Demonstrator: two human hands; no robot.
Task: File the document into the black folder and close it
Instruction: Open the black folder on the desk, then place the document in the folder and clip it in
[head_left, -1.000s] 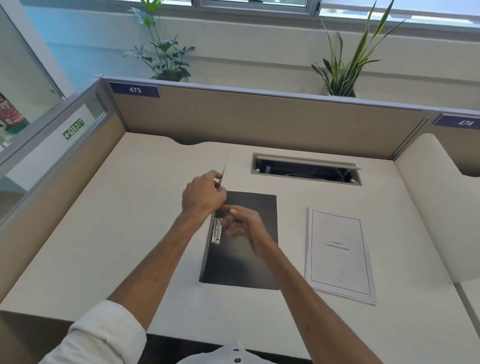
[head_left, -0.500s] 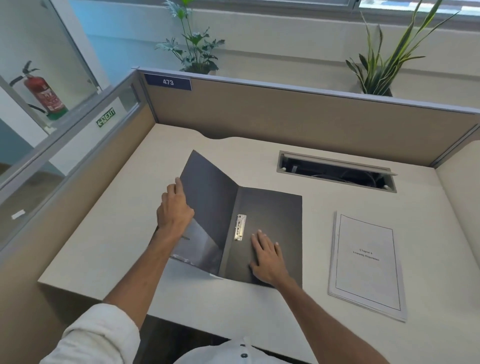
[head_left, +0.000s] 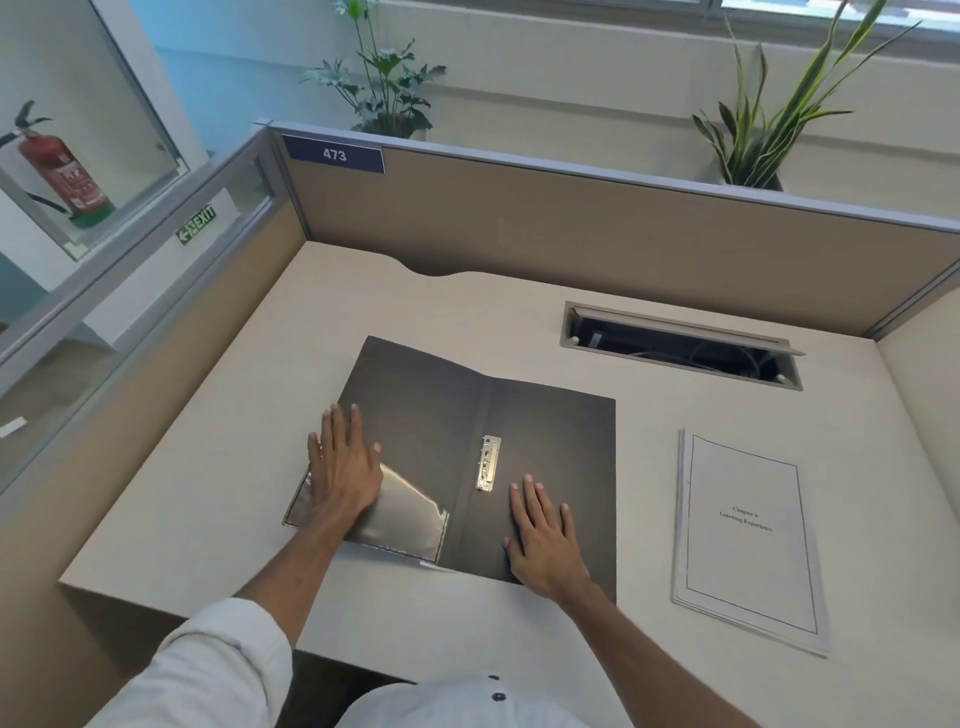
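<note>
The black folder (head_left: 431, 415) lies open and flat on the desk. A metal clip (head_left: 489, 463) sits beside its spine, and a clear pocket (head_left: 410, 512) covers the lower part of the left flap. My left hand (head_left: 343, 465) rests palm down on the left flap, fingers spread. On the right flap lies my right hand (head_left: 545, 535), also flat. The white document (head_left: 748, 540), a stapled stack with a framed title page, lies on the desk to the right of the folder, untouched.
The beige desk (head_left: 218, 457) is walled by partition panels (head_left: 571, 234) at the back and left. A cable tray opening (head_left: 680, 345) sits at the back right. Two potted plants stand behind the partition. The desk's front edge is near my body.
My left hand swung the folder's cover over to the left until it lay flat. My right hand moved off the clip and now presses the right flap.
</note>
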